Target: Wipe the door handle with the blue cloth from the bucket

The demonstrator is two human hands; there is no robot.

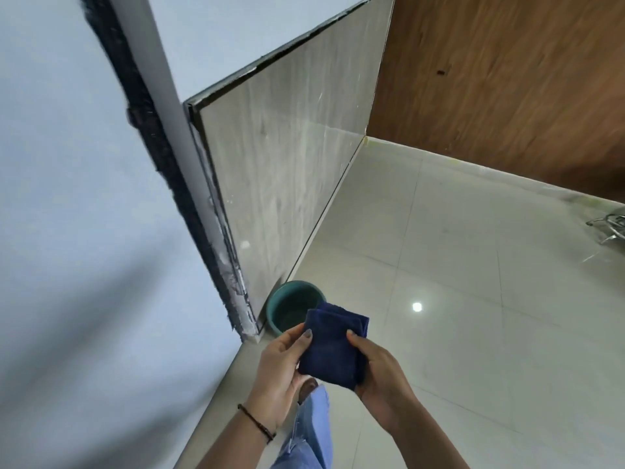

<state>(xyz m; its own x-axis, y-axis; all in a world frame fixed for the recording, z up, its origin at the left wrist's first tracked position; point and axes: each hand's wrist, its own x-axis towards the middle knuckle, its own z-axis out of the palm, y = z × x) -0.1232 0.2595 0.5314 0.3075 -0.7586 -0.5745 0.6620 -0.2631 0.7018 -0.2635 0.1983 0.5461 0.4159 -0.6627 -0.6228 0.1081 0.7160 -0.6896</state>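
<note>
A folded dark blue cloth (333,346) is held in front of me, above the floor, by both hands. My left hand (280,370) grips its left edge with the thumb on top. My right hand (378,370) grips its right edge. Below and behind the cloth a teal bucket (287,308) stands on the floor against the wall corner; the cloth hides part of its rim. A metal lever-like handle (607,226) shows at the far right edge, partly cut off. It is too small to tell more.
A pale wall (84,231) with a dark rough edge strip fills the left. A grey tiled wall panel (287,170) runs back to a brown wooden surface (507,89). Glossy light floor tiles (456,299) spread to the right. My leg in light jeans (311,431) is below the hands.
</note>
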